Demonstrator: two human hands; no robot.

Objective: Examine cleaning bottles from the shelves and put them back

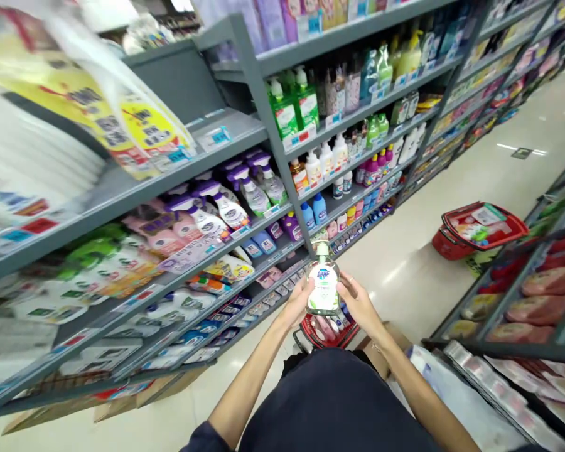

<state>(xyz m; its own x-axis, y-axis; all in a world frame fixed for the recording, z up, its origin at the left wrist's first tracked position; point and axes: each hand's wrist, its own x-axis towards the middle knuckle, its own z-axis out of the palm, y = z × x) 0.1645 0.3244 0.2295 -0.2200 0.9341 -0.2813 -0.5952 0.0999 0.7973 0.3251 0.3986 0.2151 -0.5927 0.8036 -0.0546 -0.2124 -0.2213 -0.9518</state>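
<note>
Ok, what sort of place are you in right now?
Most likely a supermarket aisle: long grey shelves packed with bottled household products, a red shopping basket on the floor, and a pump bottle held between the left hand and right hand.

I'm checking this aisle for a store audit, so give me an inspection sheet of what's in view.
Surface: tiled floor, pale and glossy.
Job's things: pump bottle with a green-and-white label, held upright.
Clutter: red basket on the floor at right; lower basket holding goods beneath the hands; cardboard box beside it.
Fingers: left hand and right hand both grip the bottle from either side.
Cables: nothing seen.
Surroundings: grey shelving stocked with spray bottles and other cleaning products.
</note>
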